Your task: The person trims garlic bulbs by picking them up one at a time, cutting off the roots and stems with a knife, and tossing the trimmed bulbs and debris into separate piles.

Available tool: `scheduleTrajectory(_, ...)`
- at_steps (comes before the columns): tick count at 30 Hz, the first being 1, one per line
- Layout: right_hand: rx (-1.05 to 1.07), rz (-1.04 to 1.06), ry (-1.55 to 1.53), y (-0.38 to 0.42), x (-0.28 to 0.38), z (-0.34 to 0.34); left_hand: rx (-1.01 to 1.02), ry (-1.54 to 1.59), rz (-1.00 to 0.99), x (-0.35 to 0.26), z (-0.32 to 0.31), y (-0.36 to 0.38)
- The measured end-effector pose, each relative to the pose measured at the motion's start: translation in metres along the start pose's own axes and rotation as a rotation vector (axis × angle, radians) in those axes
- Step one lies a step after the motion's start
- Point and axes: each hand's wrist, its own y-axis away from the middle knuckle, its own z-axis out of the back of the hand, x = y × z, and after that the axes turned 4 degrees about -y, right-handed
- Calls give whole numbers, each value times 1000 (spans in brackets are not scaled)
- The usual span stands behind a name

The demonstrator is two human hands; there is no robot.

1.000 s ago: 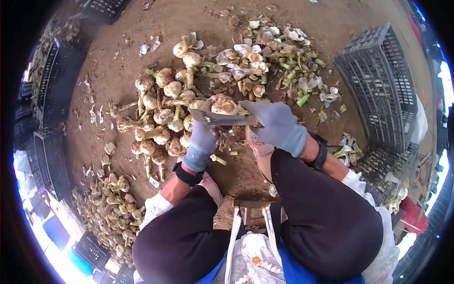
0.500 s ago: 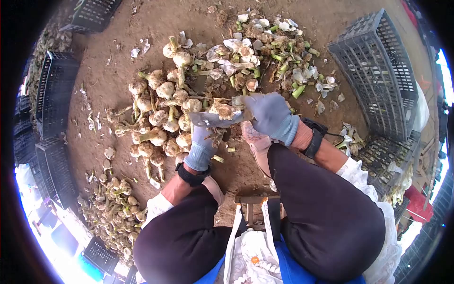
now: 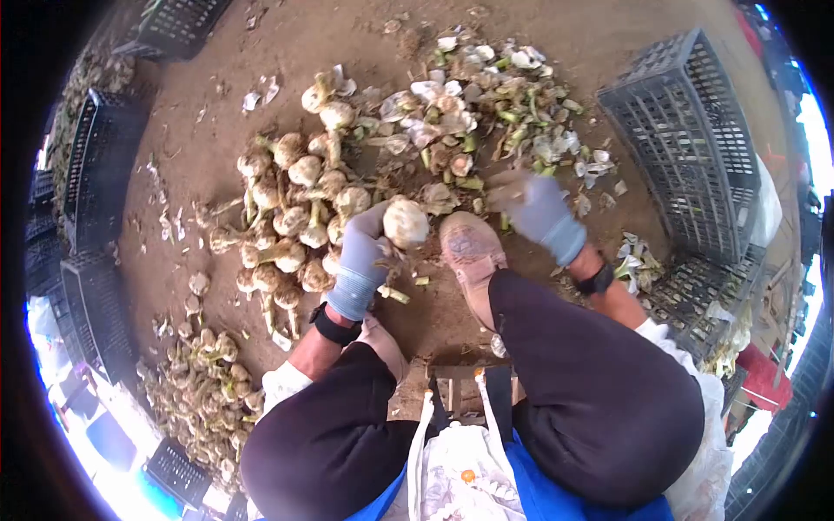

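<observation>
Grey-blue fabric gloves cover both hands: the left hand curls around a round, whitish garlic bulb near the frame's centre; whether the blurred right hand grips anything, I cannot tell. Keeping the bulb cupped from behind should steady it.

My L hand, gloved, is curled in a grip; R hand, also gloved, is apart from it, blurred, finger pose unclear. Forearms reach fwd, wrists banded, legs bent & spread.
</observation>
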Motion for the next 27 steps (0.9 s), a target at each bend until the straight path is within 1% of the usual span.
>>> scheduleTrajectory(1,108,73,-167,-1,22,-6,0,-570,-261,14,2,-7)
scheduleTrajectory(2,129,-24,-566,-2,49,-24,92,-1035,-148,-15,-9,-14)
scheduleTrajectory(3,355,-43,-620,-10,65,-21,95,-1213,-228,-17,-15,-16)
scheduleTrajectory(4,348,-31,-619,-15,63,-26,95,-1394,-313,-20,-18,-19)
scheduleTrajectory(5,324,-136,-741,-19,57,-31,33,-1358,-306,-29,-18,-19)
scheduleTrajectory(6,302,-246,-865,-21,52,-34,-145,-1061,-530,-17,-4,-23)
scheduleTrajectory(7,248,-417,-1026,-21,56,-30,-283,-812,-458,-24,0,-22)
scheduleTrajectory(8,251,-419,-1034,-20,55,-35,-414,-563,-377,-32,1,-17)
scheduleTrajectory(9,226,-418,-1142,-21,55,-43,-332,-87,-142,-38,-6,-12)
scheduleTrajectory(10,206,-417,-1245,-22,56,-49,-139,-405,5,-49,-6,-12)
scheduleTrajectory(11,299,-417,-1130,-18,79,-35,-174,-303,-43,-42,-16,-9)
scheduleTrajectory(12,218,-364,-1157,-17,95,-36,-201,-201,-94,-29,-25,-9)
scheduleTrajectory(13,230,-320,-806,-20,79,-42,-179,184,-89,-7,-21,-19)
scheduleTrajectory(14,240,-277,-456,-23,67,-44,-176,185,-81,-4,-16,-19)
scheduleTrajectory(15,240,-277,-455,-21,54,-40,-147,110,-23,-3,-6,-20)
scheduleTrajectory(16,119,-154,-329,-20,50,-28,-120,38,32,-2,-1,-22)
scheduleTrajectory(17,2,-37,-203,-18,49,-23,-215,-88,1,-2,-2,-21)
scheduleTrajectory(18,7,-43,-200,-17,49,-21,-215,-82,7,0,-1,-19)
scheduleTrajectory(20,112,163,-37,-22,74,-2,-196,-484,-223,3,3,-19)
scheduleTrajectory(21,166,208,0,-29,84,4,-191,-478,-222,4,1,-19)
scheduleTrajectory(22,168,202,3,-35,84,2,-172,-598,-258,5,0,-20)
scheduleTrajectory(24,252,181,208,-48,81,-2,-139,-843,-335,3,-2,-21)
scheduleTrajectory(25,287,130,216,-50,84,-1,-109,-835,-331,-5,-3,-20)
scheduleTrajectory(26,294,129,211,-51,84,-2,-111,-836,-323,-14,-5,-20)
scheduleTrajectory(27,329,39,132,-49,81,0,-129,-907,-337,-24,-6,-22)
